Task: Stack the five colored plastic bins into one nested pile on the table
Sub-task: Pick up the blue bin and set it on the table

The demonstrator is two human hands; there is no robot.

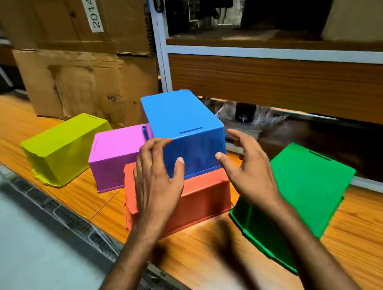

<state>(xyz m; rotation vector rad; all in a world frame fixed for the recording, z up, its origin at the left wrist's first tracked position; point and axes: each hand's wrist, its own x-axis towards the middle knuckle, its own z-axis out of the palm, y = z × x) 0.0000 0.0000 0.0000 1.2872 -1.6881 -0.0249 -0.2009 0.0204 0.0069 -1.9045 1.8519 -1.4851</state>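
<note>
glossy wooden table (200, 258), smooth plastic bins (183, 117)

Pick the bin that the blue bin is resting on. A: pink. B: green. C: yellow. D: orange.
D: the blue bin sits upside down on top of the orange bin, whose walls show right below its rim.
</note>
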